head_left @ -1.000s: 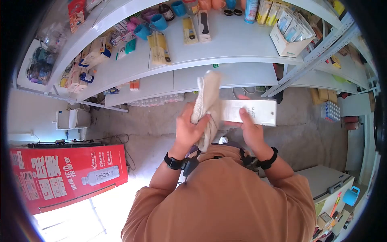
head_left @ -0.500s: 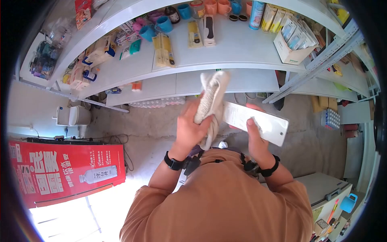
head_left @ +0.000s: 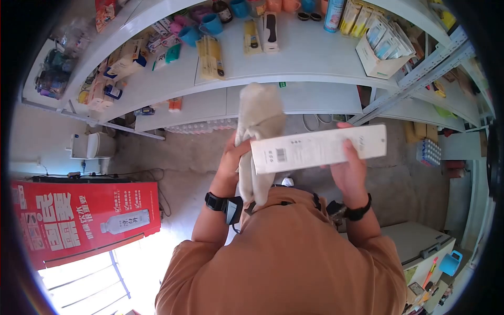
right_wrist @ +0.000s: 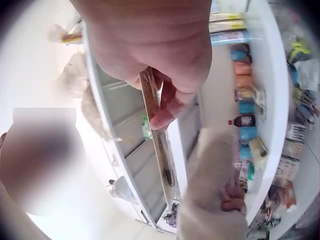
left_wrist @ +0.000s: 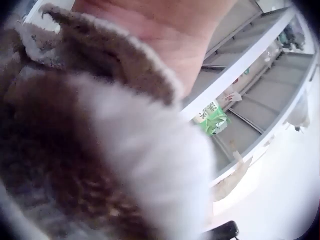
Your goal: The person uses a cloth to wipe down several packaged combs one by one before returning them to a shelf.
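Note:
A cream cloth [head_left: 260, 110] hangs in folds from my left hand [head_left: 229, 160], whose fingers grip it at the side. In the left wrist view the cloth [left_wrist: 145, 145] fills much of the picture, blurred, below the palm. My right hand [head_left: 348, 170] holds a long white package [head_left: 320, 149] near its right end, thumb on the printed face. The package's left end lies in front of the cloth. From the right wrist, the package [right_wrist: 159, 145] appears edge-on, pinched by the right hand [right_wrist: 165, 60].
Ahead stands a white shelf [head_left: 294, 63] with blue cups [head_left: 211, 24], yellow packs [head_left: 210, 58] and a box of packets [head_left: 380, 58]. A red printed panel [head_left: 89, 220] is at the left, a grey-topped cabinet [head_left: 415, 241] at the right.
The package has swung from a slant to nearly level, and its left end has moved left across the cloth. The left hand has shifted slightly left, and the cloth hangs more spread.

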A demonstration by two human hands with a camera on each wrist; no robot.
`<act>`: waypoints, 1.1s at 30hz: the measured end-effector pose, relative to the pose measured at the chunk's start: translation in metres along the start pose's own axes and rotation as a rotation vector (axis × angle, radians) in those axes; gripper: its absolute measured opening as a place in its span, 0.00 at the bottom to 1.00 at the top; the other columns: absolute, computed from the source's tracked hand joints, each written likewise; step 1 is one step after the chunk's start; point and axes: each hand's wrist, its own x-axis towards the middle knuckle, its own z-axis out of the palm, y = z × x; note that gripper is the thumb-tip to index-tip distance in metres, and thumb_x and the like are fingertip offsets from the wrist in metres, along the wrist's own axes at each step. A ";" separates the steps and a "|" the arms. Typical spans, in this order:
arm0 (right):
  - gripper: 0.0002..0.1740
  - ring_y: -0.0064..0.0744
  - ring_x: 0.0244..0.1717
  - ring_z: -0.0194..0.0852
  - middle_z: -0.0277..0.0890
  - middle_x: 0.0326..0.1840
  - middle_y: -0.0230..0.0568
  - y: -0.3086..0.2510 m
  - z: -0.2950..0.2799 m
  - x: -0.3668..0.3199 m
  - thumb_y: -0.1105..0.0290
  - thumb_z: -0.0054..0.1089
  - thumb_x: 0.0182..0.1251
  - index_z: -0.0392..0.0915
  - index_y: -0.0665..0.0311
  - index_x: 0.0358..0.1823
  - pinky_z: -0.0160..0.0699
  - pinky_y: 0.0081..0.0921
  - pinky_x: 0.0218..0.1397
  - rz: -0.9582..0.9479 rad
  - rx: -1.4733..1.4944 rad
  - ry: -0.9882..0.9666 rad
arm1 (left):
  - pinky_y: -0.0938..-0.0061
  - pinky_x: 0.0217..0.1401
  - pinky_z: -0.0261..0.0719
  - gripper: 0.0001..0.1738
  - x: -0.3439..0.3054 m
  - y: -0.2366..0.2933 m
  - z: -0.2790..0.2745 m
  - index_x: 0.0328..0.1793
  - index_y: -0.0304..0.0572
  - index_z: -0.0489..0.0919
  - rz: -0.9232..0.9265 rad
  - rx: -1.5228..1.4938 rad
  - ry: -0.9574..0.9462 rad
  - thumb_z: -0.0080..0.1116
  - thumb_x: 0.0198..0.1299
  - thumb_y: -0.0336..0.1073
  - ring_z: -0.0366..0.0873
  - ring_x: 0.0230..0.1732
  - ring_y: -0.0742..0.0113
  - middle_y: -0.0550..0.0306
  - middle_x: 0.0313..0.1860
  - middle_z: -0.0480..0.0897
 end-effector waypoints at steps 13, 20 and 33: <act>0.22 0.30 0.61 0.71 0.72 0.58 0.39 0.034 -0.024 0.017 0.69 0.49 0.74 0.63 0.66 0.66 0.71 0.32 0.65 0.081 0.119 0.074 | 0.69 0.54 0.81 0.27 -0.007 -0.013 -0.030 0.67 0.28 0.67 -0.116 -0.032 -0.207 0.52 0.67 0.38 0.82 0.51 0.60 0.44 0.56 0.79; 0.24 0.29 0.58 0.71 0.70 0.59 0.39 0.050 -0.013 0.016 0.66 0.52 0.73 0.62 0.65 0.67 0.69 0.30 0.67 0.082 -0.038 0.044 | 0.69 0.62 0.76 0.30 0.002 -0.020 -0.003 0.71 0.34 0.64 0.030 0.031 -0.188 0.56 0.63 0.34 0.77 0.59 0.62 0.49 0.61 0.76; 0.47 0.30 0.46 0.78 0.74 0.54 0.44 0.073 -0.003 0.045 0.69 0.68 0.63 0.41 0.52 0.72 0.81 0.25 0.40 0.451 -0.076 0.218 | 0.73 0.54 0.76 0.28 0.004 -0.020 0.001 0.64 0.35 0.73 0.193 0.376 -0.137 0.64 0.55 0.26 0.79 0.51 0.66 0.53 0.54 0.81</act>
